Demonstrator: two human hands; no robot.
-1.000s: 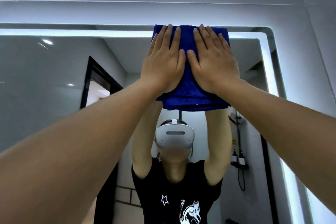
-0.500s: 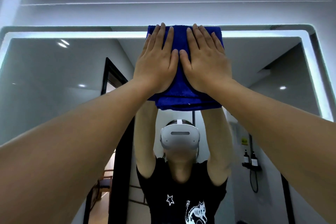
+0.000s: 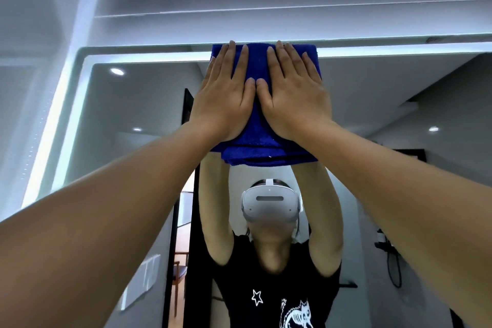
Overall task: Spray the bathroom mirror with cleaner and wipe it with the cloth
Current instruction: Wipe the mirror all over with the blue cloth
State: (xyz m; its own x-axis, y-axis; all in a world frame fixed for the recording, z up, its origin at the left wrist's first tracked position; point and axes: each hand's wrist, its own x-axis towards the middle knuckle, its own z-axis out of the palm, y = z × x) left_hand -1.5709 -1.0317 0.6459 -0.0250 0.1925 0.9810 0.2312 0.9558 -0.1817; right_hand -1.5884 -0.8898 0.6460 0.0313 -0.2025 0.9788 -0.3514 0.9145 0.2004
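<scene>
Two bare forearms reach up from the lower corners. The left hand [image 3: 226, 98] and the right hand [image 3: 292, 98] lie flat side by side, fingers straight and slightly spread, thumbs touching in the middle; neither curls round anything, both press palm-first on the folded blue cloth [image 3: 262, 149]. The cloth is pinned against the mirror [image 3: 127, 104] at its top edge, its upper border level with the lit strip [image 3: 149, 57] that runs along the frame, and its folded lower edge sticks out below the wrists. In the glass, the reflection shows a person in a black shirt [image 3: 269, 287] and white headset [image 3: 270, 204], a dark doorway [image 3: 187, 141] and round ceiling lights [image 3: 117, 71]. No spray bottle or other container shows.
</scene>
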